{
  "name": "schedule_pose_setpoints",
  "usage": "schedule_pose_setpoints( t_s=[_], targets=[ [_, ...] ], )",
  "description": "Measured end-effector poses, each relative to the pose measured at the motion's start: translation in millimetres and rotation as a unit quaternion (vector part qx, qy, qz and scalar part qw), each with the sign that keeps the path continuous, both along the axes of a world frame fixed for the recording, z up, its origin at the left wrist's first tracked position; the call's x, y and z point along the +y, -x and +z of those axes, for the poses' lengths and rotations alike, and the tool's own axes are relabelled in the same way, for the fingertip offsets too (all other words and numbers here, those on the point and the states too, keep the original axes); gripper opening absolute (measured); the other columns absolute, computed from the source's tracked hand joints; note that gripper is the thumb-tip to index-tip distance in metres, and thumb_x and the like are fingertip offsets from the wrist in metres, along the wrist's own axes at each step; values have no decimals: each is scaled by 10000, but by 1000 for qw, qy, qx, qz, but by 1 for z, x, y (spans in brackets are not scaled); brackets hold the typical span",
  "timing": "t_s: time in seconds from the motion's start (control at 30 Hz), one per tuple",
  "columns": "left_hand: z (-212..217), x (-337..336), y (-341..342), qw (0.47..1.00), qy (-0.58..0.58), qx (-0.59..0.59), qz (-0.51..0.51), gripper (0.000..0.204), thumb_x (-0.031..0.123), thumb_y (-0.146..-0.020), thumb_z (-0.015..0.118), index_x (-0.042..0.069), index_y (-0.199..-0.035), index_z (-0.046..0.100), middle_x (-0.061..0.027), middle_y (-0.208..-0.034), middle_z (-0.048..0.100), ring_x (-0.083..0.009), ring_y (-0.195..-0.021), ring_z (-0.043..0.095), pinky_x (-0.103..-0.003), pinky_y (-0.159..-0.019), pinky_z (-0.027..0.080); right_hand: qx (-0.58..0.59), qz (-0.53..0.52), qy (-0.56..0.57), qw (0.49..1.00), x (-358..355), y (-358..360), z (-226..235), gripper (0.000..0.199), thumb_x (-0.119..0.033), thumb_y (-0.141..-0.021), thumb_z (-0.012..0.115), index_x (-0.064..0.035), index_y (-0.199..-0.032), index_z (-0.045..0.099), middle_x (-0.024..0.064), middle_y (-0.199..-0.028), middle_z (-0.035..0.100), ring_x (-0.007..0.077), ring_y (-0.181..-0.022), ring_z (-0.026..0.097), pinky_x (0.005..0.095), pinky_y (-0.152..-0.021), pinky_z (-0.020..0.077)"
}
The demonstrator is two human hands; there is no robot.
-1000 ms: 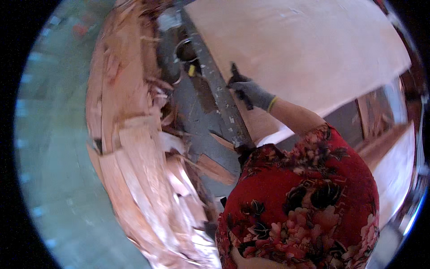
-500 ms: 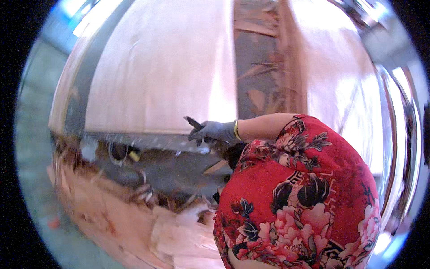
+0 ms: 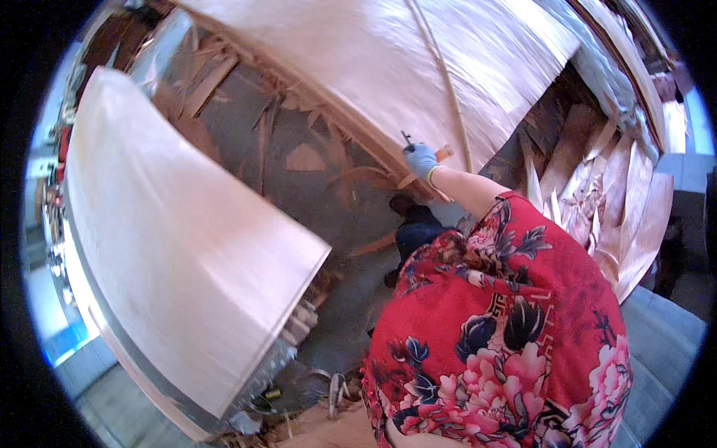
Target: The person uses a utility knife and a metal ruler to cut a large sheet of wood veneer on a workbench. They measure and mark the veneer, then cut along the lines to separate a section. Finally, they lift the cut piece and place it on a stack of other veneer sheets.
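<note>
My right hand (image 3: 423,160), in a grey-blue glove with a yellow cuff edge, is closed round a short, slim dark tool (image 3: 407,140) whose tip sticks out beyond the fingers. What kind of tool it is cannot be made out. The hand is over the near edge of a stack of pale wood veneer sheets (image 3: 358,67). A small brown wood strip (image 3: 446,153) shows right beside the glove. My left hand is out of sight; only a bit of bare arm (image 3: 418,439) shows at the lower edge, below my red floral top.
Another stack of pale sheets (image 3: 179,246) stands at left. Torn veneer scraps (image 3: 306,158) litter the grey floor (image 3: 254,149) between the stacks. Curled veneer pieces (image 3: 597,187) lie at right, near a crumpled bluish plastic sheet (image 3: 616,97). A cable-like loop (image 3: 336,388) lies low in the middle.
The view has swung round, so the left stack appears lower and further left. My gloved right hand has shifted from that stack's corner to the edge of the far stack.
</note>
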State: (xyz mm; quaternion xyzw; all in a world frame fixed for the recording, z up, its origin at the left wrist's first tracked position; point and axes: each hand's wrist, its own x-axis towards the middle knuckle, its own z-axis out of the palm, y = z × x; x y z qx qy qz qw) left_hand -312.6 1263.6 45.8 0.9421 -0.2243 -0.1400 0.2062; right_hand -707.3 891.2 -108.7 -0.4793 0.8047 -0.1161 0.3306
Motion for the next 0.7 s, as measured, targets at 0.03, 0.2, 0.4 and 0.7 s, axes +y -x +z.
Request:
schedule_pose_setpoints(
  t_s=[0.03, 0.2, 0.4, 0.7],
  targets=[
    [4, -4, -15, 1000, -5, 11, -18, 263, 140, -914, 449, -17, -1107, 534, -214, -1067, 599, -303, -932, 577, -386, -840, 444, 24, -39, 19, 999, 8, 10, 2, 268, -263, -843, 504, -65, -909, 672, 242, -954, 616, 372, -918, 605, 439, -799, 487],
    [-21, -74, 24, 996, -57, 48, -56, 250, 140, -907, 454, -11, -1085, 543, -217, -1053, 601, -307, -920, 580, -389, -824, 450, 121, -157, 62, 978, -6, 158, -80, 227, -249, -796, 566, -61, -876, 664, 226, -908, 608, 393, -803, 589, 445, -728, 470],
    [13, -89, -33, 992, -93, 35, -73, 234, 140, -898, 460, -3, -1058, 554, -219, -1035, 604, -312, -905, 584, -394, -805, 458, -26, -151, -41, 987, 26, 76, -36, 323, -247, -799, 559, -111, -1086, 622, 241, -1240, 456, 414, -1048, 522, 436, -846, 464],
    [-8, -119, -57, 985, -92, 86, -114, 212, 140, -885, 469, 9, -1018, 569, -223, -1009, 607, -319, -883, 589, -400, -776, 470, -20, -168, 108, 980, 36, 77, -33, 379, -126, -822, 595, -177, -1198, 591, 145, -877, 598, 251, -686, 583, 355, -629, 482]
  ],
)
